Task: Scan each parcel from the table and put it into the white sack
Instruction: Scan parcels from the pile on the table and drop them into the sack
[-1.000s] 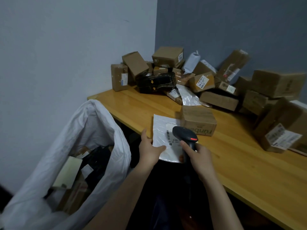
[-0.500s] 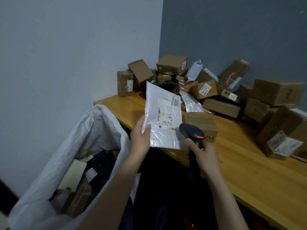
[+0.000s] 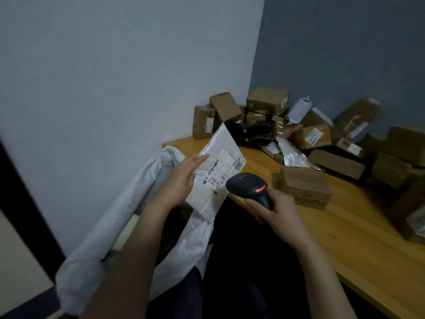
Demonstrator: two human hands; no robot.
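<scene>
The left hand (image 3: 181,178) pinches a flat white parcel (image 3: 220,166), held tilted in the air above the open white sack (image 3: 103,233) beside the desk (image 3: 345,245). The right hand (image 3: 281,214) grips a black scanner (image 3: 249,186), its red light glowing, just beside the parcel's label. Brown boxes (image 3: 317,137) are heaped in the desk's far corner.

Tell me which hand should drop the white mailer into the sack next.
Left. The left hand holds the white mailer just over the rim of the white sack. The right hand grips the scanner near the table edge, farther from the sack.
</scene>
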